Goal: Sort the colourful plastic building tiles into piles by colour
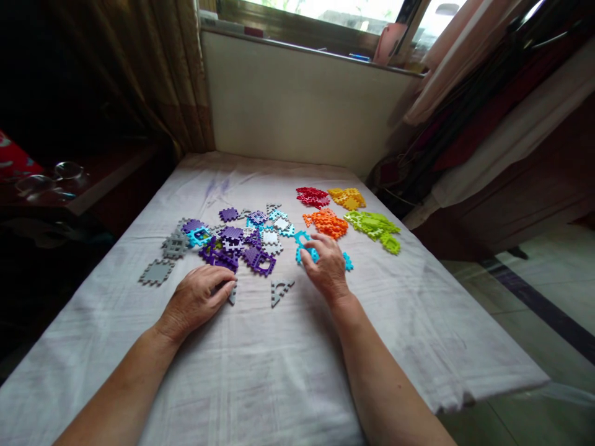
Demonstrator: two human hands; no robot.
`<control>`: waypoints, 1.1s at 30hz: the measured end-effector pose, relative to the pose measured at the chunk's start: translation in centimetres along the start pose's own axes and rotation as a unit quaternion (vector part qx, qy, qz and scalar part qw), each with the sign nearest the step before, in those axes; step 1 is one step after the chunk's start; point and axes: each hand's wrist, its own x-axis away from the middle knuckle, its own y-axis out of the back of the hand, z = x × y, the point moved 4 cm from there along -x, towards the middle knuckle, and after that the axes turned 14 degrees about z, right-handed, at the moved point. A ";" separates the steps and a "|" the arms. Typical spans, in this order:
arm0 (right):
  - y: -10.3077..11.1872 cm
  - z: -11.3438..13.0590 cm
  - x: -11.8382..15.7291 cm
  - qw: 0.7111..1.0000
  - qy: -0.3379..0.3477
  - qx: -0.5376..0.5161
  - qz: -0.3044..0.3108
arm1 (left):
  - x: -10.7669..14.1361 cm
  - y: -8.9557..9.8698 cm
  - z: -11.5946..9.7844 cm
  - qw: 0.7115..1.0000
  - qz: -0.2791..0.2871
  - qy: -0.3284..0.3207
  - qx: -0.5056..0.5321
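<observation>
Head cam: L hand (198, 300), fingers bunched at grey pc (233, 295), grip unclear; R hand (326, 267), fingers spread over blue pcs (315, 255)

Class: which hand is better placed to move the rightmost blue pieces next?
Probably the right hand: it is at those blue pieces; the left hand is farther off, at a grey piece.

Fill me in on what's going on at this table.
A person has both hands among toothed, flat pieces. The left hand is at a gray piece; the right hand is over light-blue pieces. A red pile, yellow pile, orange pile and green pile lie separately; a mixed heap lies farther left.
</observation>
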 end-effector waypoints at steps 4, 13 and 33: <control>2.4 -6.5 1.6 0.990 -0.127 0.020 -0.052 | 0.0 0.0 -0.1 1.000 -0.008 0.012 0.009; 1.9 -9.2 2.4 0.980 -0.187 0.059 0.010 | -0.1 0.5 1.3 0.992 -0.121 0.042 -0.020; 1.9 -5.7 1.7 0.995 -0.063 -0.042 -0.061 | -3.8 -1.7 -0.1 0.991 0.025 0.072 -0.109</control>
